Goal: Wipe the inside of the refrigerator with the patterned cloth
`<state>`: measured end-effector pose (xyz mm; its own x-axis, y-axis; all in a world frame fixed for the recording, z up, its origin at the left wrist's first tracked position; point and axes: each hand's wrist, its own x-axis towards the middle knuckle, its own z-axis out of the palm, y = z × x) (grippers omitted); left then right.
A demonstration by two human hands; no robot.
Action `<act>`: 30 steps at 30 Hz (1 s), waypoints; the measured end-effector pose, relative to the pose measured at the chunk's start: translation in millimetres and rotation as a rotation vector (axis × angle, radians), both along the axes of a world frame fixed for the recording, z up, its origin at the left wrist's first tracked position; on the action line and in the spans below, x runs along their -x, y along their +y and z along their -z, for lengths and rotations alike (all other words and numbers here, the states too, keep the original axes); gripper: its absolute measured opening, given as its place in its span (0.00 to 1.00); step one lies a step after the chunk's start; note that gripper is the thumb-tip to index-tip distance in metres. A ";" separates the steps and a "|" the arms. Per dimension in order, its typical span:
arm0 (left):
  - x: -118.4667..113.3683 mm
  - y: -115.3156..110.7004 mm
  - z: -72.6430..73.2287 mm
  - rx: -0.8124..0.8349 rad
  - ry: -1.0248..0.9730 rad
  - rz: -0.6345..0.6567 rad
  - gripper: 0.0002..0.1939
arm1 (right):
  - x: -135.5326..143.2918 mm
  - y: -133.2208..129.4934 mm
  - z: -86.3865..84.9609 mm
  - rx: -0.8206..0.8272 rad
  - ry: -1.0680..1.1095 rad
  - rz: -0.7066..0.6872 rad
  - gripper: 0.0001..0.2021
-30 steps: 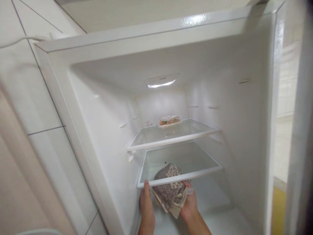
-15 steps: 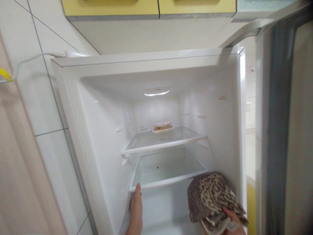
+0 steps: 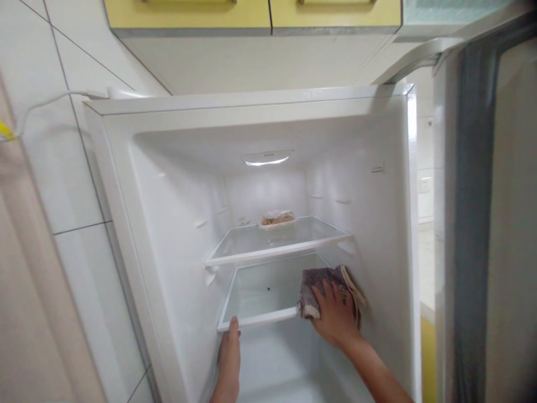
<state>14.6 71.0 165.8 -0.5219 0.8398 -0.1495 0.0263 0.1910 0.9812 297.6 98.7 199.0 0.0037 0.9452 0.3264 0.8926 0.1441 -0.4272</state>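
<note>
I look into an open white fridge (image 3: 168,184). My left hand (image 3: 229,358) grips the front left corner of the lower glass shelf (image 3: 255,294). My right hand (image 3: 334,314) presses a brown patterned cloth (image 3: 321,281) flat onto the right front part of that same shelf, fingers spread over the cloth. Above it sits the upper glass shelf (image 3: 268,246), with a clear food container (image 3: 277,219) at its back.
The fridge door (image 3: 478,224) stands open on the right with its grey seal showing. White wall tiles (image 3: 54,196) run along the left. Yellow cabinets (image 3: 251,8) hang above. A white cable (image 3: 50,101) lies at the fridge's top left corner.
My right hand lifted the cloth from under the lower shelf, out to the right, then onto the shelf's right front. The left hand kept its hold on the shelf corner.
</note>
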 end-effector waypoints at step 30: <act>-7.6 27.6 25.7 0.023 -0.368 -0.056 0.13 | 186.7 32.2 -52.0 0.191 -0.057 -0.718 0.37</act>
<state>22.2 98.6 140.2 -0.4751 0.8057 -0.3537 -0.3383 0.2039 0.9187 110.8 130.8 251.0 -0.6481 0.7490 0.1375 0.6286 0.6281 -0.4587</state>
